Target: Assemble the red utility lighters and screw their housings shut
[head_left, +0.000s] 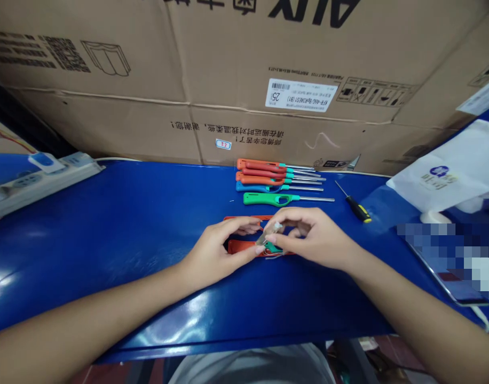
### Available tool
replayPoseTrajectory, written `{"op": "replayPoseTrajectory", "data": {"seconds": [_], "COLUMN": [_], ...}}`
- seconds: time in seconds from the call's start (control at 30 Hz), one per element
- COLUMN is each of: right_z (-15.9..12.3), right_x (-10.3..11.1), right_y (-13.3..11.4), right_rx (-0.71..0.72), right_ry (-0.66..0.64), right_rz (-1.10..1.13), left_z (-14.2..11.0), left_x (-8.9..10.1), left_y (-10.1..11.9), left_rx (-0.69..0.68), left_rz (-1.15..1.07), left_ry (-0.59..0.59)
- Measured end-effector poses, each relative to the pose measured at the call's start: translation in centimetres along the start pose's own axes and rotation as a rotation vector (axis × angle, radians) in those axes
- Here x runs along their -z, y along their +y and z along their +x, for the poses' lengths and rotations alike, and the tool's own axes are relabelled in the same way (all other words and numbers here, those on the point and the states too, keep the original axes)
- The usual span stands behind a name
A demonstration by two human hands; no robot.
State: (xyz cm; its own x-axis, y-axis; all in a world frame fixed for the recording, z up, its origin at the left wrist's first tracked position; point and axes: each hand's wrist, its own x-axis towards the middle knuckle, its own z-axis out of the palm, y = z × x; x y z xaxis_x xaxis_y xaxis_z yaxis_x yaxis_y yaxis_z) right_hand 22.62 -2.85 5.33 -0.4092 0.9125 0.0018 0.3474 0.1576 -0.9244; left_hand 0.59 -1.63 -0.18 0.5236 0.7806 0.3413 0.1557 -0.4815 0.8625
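Note:
My right hand (308, 234) pinches a small translucent fuel tank (264, 236) with a pale valve end, tilted between thumb and fingers. My left hand (224, 242) reaches in from the other side, thumb and fingers apart. Its thumb tip lies by the tank's lower end; whether they touch, I cannot tell. Beneath the hands lies an orange-red lighter casing half (239, 246) with a green part (272, 247) and thin wires in it. A second orange-red casing half (230, 218) shows behind my fingers, mostly hidden.
Beyond the hands lie several long-neck lighters, the nearest a green lighter (264, 199). A black and yellow screwdriver (359, 208) is to their right. A power strip (40, 178) stands at left; a white bag (448, 165) and a phone (444, 272) at right. A large cardboard box (140, 112) walls off the back.

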Motion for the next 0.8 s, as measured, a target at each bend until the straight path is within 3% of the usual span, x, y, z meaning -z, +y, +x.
{"op": "replayPoseTrajectory", "data": {"seconds": [0.17, 0.37, 0.53, 0.8], "right_z": [-0.1, -0.4, -0.7, -1.1], "right_x": [-1.3, -1.3, -1.1, -1.3], "right_y": [0.9, 2.1, 2.7, 2.5], "right_rx": [0.135, 0.252, 0.377, 0.448], "right_ry": [0.040, 0.171, 0.191, 0.203], "right_rz": [-0.076, -0.107, -0.212, -0.348], "left_z": [-0.3, -0.2, 0.1, -0.3], "left_x": [-0.4, 0.1, 0.4, 0.3], "left_y": [0.1, -0.2, 0.0, 0.2], "left_rx": [0.071, -0.044, -0.163, -0.242], "left_rz": [-0.155, 0.056, 0.175, 0.274], "left_ry": [-0.038, 0.006, -0.005, -0.003]}}
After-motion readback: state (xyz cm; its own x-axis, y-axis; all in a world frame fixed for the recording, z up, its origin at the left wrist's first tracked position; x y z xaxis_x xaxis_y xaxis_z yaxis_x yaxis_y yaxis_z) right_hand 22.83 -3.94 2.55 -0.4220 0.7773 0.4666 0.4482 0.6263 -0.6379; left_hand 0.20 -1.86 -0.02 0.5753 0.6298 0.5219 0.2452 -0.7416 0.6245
